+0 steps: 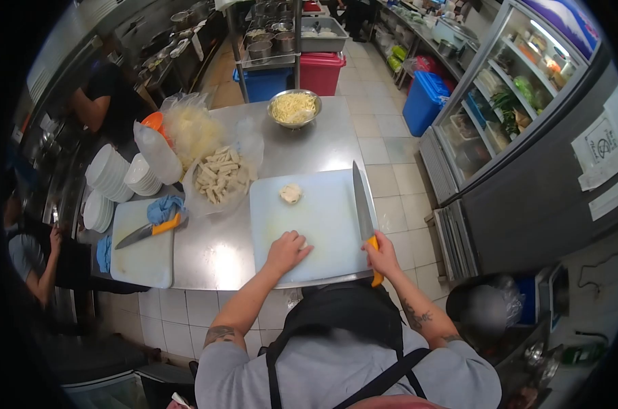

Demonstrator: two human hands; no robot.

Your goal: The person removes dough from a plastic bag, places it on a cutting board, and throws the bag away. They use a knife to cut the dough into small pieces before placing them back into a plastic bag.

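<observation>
In my right hand [382, 256] is a large kitchen knife [363, 208], gripped by its yellow handle. Its blade points away from me along the right edge of the white cutting board [336, 238]. My left hand [288, 253] rests on the near part of the board, its fingers curled together. Something pale may lie under those fingertips, but I cannot make it out. Farther up the board sits a small, round, pale lump of food [290, 193], apart from both hands.
A metal bowl of pale shreds [294, 109] stands at the table's far end. To the left are a plastic bag of pale cut sticks [220, 174], stacked white bowls [108, 170] and a second board [145, 255] with another knife [149, 230]. A person [36, 252] stands at far left.
</observation>
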